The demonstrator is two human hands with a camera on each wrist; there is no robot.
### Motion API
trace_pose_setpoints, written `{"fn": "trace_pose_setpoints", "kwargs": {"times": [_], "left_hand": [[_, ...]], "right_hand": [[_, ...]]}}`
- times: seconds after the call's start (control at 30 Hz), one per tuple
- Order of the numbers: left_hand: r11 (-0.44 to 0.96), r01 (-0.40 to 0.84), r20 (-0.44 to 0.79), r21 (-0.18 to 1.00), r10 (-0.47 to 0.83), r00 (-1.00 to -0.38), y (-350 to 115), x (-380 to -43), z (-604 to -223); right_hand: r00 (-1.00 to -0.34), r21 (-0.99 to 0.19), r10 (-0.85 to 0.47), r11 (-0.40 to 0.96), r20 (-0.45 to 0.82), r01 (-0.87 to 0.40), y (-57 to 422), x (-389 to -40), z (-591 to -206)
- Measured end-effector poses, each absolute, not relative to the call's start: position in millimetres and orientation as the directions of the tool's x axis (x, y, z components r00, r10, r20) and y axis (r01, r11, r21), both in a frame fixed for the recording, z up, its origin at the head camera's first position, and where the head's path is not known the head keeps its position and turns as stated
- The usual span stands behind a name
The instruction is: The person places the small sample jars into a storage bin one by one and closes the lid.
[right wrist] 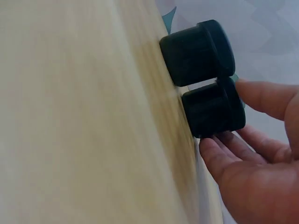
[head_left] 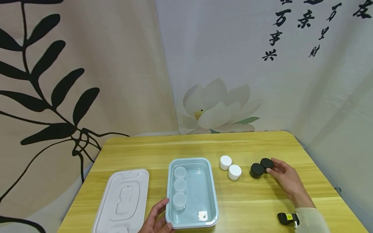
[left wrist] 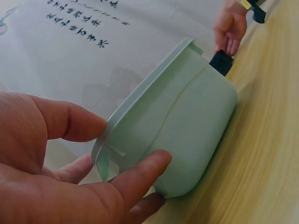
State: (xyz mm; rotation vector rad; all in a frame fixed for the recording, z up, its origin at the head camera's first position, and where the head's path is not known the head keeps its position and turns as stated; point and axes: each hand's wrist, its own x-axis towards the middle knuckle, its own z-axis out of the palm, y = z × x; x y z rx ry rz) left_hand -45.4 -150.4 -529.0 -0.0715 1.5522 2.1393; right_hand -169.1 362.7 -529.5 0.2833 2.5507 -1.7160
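Note:
In the head view, a light blue plastic box [head_left: 201,191] stands open on the table, with three small whitish round jars [head_left: 179,186] lined up along its left side. My left hand [head_left: 157,218] holds the box's near left corner; the left wrist view shows the thumb at the rim and fingers against the outer wall. Over on the right, two round black lidded jars stand side by side. My right hand [head_left: 287,181] grips the farther black jar [right wrist: 212,109] between thumb and fingers. The other black jar [right wrist: 198,53] sits against it, untouched by the fingers.
Two white jars [head_left: 230,167] stand between the box and the black ones. A whitish lid [head_left: 125,197] lies flat left of the box. The wooden table [head_left: 186,147] ends at a printed curtain [head_left: 227,64] behind. A dark strap device [head_left: 287,218] is at the right wrist.

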Motion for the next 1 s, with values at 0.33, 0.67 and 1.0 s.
{"fn": "trace_pose_setpoints", "kwargs": {"times": [0.33, 0.67, 1.0], "left_hand": [[-0.232, -0.406, -0.307, 0.884, 0.369, -0.877, -151.1, -45.4, -529.6], [-0.246, -0.421, -0.310, 0.873, 0.387, -0.869, -152.1, -46.1, -526.5], [-0.247, -0.410, -0.290, 0.878, 0.407, -0.866, -152.5, -46.2, -525.5]], "right_hand": [[-0.983, -0.905, 0.143, 0.391, -0.117, 0.165, 358.4, -168.3, -529.6], [-0.985, -0.914, 0.152, 0.382, -0.086, 0.138, 362.1, -167.8, -513.5], [-0.986, -0.913, 0.168, 0.403, 0.009, 0.060, 353.1, -170.9, -482.6]]}}
